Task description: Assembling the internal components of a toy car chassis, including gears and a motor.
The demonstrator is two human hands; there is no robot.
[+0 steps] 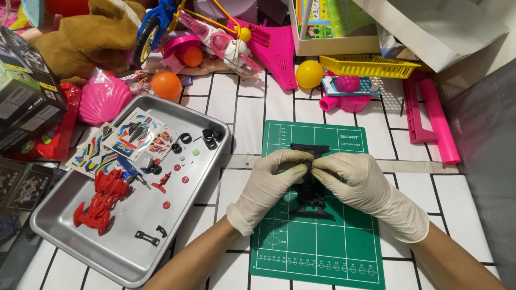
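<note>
Green cutting mat at near table edge. Both gloved hands over it: left hand and right hand, each grip pinched narrow on one black chassis. Step judged: fitting a small part; next needs steady alignment. Metal tray alongside: one red body shell, two sticker sheets.

Your left hand and right hand, both gloved, cover the middle of the black toy chassis, so you can't see what your fingertips pinch there. The metal tray runs off the bottom edge. The small black parts on it are too small to identify.
</note>
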